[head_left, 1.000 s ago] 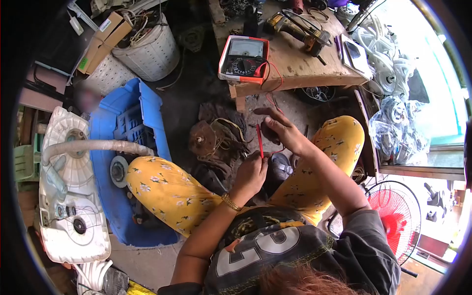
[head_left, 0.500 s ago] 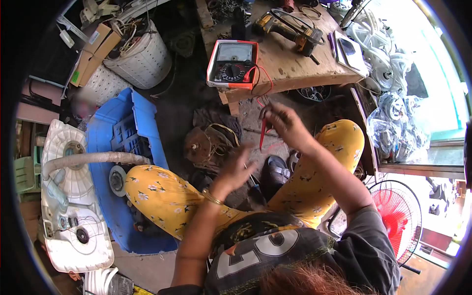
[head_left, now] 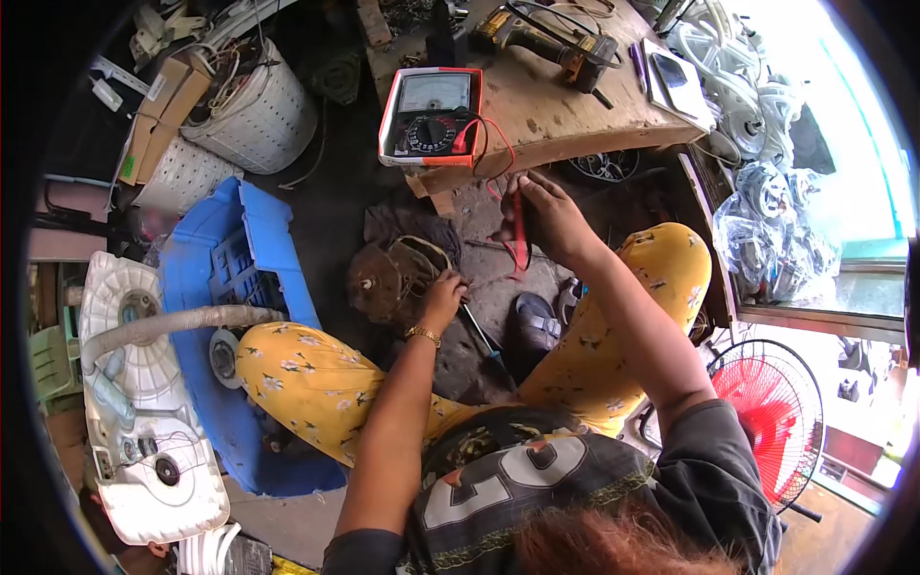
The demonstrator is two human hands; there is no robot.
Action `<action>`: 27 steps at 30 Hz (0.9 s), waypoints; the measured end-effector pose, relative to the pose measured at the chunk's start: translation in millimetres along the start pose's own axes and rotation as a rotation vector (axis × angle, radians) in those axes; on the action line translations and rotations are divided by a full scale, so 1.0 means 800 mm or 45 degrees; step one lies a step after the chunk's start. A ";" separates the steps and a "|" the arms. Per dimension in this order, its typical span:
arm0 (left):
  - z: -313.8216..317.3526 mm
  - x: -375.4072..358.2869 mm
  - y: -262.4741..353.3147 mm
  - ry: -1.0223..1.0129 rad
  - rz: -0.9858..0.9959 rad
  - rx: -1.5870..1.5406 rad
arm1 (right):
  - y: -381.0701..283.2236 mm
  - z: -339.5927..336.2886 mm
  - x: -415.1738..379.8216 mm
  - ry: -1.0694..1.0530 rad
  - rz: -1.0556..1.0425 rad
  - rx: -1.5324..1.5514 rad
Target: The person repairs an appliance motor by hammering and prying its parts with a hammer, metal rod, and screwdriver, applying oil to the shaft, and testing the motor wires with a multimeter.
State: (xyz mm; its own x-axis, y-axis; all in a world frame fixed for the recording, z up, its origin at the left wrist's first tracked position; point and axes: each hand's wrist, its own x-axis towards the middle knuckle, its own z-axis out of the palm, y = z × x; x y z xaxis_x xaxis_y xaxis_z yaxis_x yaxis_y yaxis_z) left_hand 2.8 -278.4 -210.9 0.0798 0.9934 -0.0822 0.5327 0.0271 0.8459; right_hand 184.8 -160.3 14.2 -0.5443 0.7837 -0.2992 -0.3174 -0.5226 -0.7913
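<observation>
My right hand [head_left: 554,218] is closed on a red multimeter test probe [head_left: 520,235], which points down; a red lead runs from it up to the table. The analog multimeter [head_left: 431,117] lies at the table's near left corner in its red and white box. My left hand [head_left: 443,299] has its fingers pinched at the wire [head_left: 431,247] of a rusty electric motor [head_left: 376,283] on the floor between my legs. A screwdriver [head_left: 492,355] with a dark handle lies just right of that hand.
A yellow and black cordless drill [head_left: 551,53] and a phone [head_left: 669,69] lie on the wooden table [head_left: 565,129]. To my left are a blue plastic housing [head_left: 201,287] and a white washing machine part [head_left: 158,450]. A red fan [head_left: 762,412] stands at right.
My left hand has moved down and left from mid-air to the motor's wire. My right hand has shifted slightly up with the probe. The view has moved a little.
</observation>
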 end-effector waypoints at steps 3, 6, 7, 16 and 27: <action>-0.008 0.005 0.008 0.029 -0.336 -0.343 | 0.004 -0.008 0.005 0.031 0.208 -0.122; -0.034 0.008 0.033 0.137 -0.387 -0.541 | 0.027 -0.011 0.011 0.061 0.357 -0.372; -0.035 0.006 0.050 0.298 -0.376 -0.717 | 0.038 -0.014 0.015 0.054 0.384 -0.430; -0.078 -0.040 0.091 0.657 -0.526 -1.067 | 0.086 0.000 0.034 -0.108 0.418 -0.513; -0.084 -0.062 0.101 0.797 -0.427 -1.191 | 0.140 0.019 0.049 -0.406 0.213 -0.936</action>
State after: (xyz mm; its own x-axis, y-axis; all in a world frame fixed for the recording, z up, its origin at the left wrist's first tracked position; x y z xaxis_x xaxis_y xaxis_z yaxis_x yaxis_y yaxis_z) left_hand -14.9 -317.7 -102.6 -0.5137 0.7954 -0.3216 -0.3988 0.1106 0.9104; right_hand 115.9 -193.6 -78.1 -0.7695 0.5237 -0.3657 0.3173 -0.1835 -0.9304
